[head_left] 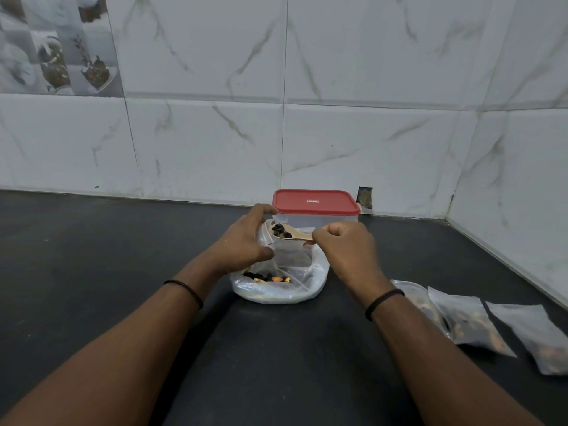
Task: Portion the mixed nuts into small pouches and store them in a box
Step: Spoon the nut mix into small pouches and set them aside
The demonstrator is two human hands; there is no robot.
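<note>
A clear plastic bag with mixed nuts at its bottom sits on the black counter. My left hand holds a small clear pouch upright above the bag. My right hand grips the handle of a small wooden spoon loaded with dark nuts, its bowl at the pouch's mouth. Behind them stands a clear box with a red lid, lid on.
Three filled pouches lie on the counter at the right, near the corner wall. A tiled wall runs along the back and the right side.
</note>
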